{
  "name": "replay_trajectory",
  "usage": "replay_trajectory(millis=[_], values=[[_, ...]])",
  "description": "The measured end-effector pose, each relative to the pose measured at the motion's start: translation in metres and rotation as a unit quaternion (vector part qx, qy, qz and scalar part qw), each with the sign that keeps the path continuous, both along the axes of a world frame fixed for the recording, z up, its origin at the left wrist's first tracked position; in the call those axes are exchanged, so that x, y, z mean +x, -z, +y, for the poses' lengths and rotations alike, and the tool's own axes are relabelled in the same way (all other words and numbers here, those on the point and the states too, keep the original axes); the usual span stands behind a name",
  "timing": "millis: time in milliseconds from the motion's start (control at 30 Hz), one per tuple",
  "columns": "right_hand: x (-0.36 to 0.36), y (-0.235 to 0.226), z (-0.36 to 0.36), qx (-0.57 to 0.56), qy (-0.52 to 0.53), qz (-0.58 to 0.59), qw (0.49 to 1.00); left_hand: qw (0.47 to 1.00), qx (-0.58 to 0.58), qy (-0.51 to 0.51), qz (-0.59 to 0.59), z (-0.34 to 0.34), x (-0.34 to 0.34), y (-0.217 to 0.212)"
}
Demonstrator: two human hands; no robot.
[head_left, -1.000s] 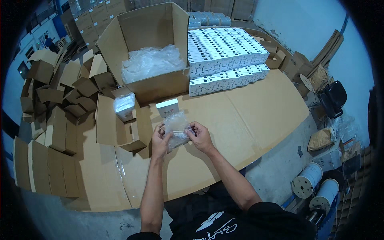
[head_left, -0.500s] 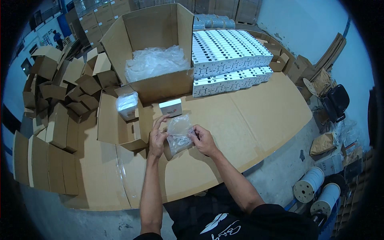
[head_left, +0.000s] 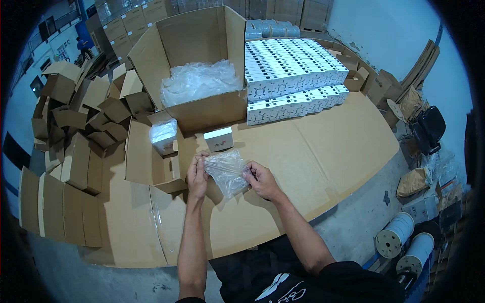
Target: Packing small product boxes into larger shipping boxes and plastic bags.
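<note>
1. Since the earlier frames, both hands are holding nearly the same spot over the cardboard, and the clear plastic bag [head_left: 227,172] is now hanging lower and more spread between them.
2. Left hand [head_left: 197,174]: fingers are pinching together on the bag's upper left edge, thumb toward the person.
3. Right hand [head_left: 261,179]: fingertips are closing on the bag's right edge, clamped on the film.
4. Bag: crumpled, transparent, stretched between the two hands just above the cardboard-covered table [head_left: 303,161]; whether its mouth is open cannot be told.
5. Small white box [head_left: 218,139]: standing just beyond the bag, apart from both hands, near the front wall of the large open carton [head_left: 202,65].
6. Large carton: holding a heap of clear plastic bags [head_left: 199,81].
7. Small brown open box [head_left: 151,166]: lying just left of the left hand; a plastic-wrapped item [head_left: 163,135] is sitting behind it.
8. Stacked white boxes [head_left: 293,70]: ranged in rows to the right of the carton, well apart from the hands.
9. Folded brown cartons [head_left: 76,116]: piling up at far left.
10. Handling note, as a judgement: gripping the film at opposite edges with light tension is keeping it flat; rubbing the layers apart gently should avoid tearing.
</note>
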State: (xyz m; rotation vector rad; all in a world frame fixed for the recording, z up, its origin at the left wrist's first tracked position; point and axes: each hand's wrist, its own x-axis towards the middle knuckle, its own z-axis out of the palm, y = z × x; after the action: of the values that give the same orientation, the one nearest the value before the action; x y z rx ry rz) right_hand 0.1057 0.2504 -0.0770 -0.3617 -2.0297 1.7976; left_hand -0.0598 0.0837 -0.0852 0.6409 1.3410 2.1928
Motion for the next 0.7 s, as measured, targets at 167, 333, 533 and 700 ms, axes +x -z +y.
replay_trajectory(millis=[167, 333, 533, 700], values=[[-0.003, 0.005, -0.001, 0.050, 0.079, 0.019, 0.995, 0.998, -0.007, -0.023, -0.061, 0.013, 0.030, -0.011], [-0.013, -0.001, -0.010, 0.020, 0.055, 0.037, 0.998, 0.978, -0.198, -0.034, 0.061, 0.011, 0.039, -0.007], [-0.029, -0.005, 0.006, -0.120, 0.046, 0.039, 0.991, 0.974, -0.199, 0.005, 0.107, 0.016, 0.040, -0.017], [-0.042, 0.021, 0.024, -0.290, 0.053, 0.120, 0.948, 0.981, -0.147, -0.012, 0.122, 0.022, 0.037, -0.011]])
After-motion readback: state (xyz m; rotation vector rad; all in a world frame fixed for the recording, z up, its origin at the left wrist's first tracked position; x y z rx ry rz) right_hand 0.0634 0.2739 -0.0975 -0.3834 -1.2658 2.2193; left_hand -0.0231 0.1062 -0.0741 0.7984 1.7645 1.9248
